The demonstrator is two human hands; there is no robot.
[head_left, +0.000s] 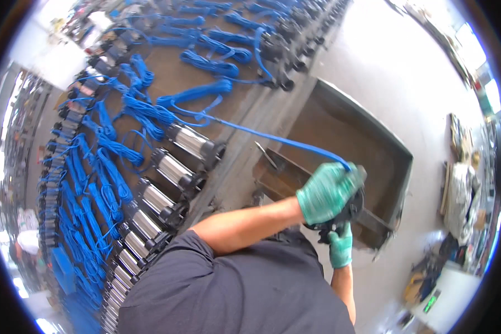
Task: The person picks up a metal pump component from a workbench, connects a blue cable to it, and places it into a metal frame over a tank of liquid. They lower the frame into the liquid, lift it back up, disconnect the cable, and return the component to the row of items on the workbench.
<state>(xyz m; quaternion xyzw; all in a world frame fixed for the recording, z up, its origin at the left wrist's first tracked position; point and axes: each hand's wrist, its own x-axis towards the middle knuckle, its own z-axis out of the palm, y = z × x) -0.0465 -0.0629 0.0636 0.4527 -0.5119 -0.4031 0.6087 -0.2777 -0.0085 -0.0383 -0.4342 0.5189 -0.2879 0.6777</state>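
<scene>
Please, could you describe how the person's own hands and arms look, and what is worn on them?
The left hand and right hand wear green gloves ending near the wrist; the left one shows paler streaks. The left forearm and the visible right forearm are bare. The left sleeve is short and dark grey; the right sleeve cannot be made out.

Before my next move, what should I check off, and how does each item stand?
1. Left grip at the black part: ok, glove lies over it.
2. Right grip firmly closed: cannot tell, fingers mostly hidden.
3. Blue cable visibly unknotted by the left grip: ok.
4. Cable's path clear of the metal trough: not ok, it crosses above one edge in view; contact unclear.
5. Cable's end attached: cannot tell, hidden at the glove.
</scene>
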